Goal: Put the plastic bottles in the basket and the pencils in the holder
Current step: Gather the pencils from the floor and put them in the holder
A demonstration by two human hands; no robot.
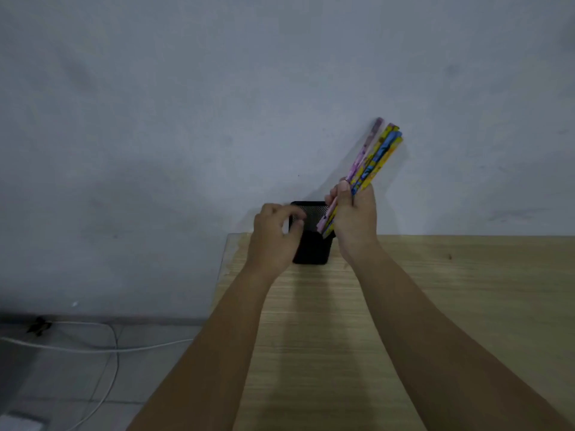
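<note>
The grey wall [217, 104] fills the upper half of your view, and the wooden table [435, 306] takes the lower right, its left edge running down toward the bottom centre. At lower left the floor [62, 384] carries white cables [93, 348]. The black mesh holder [312, 244] stands upright at the table's far edge, just left of frame centre. Your left hand [272, 237] is curled loosely against the holder's left side, fingers half bent, touching its rim. Your right hand [354, 213] is closed round a bundle of patterned pencils [373, 160], tilted up to the right, their lower ends at the holder's mouth; you cannot tell whether they are inside.
</note>
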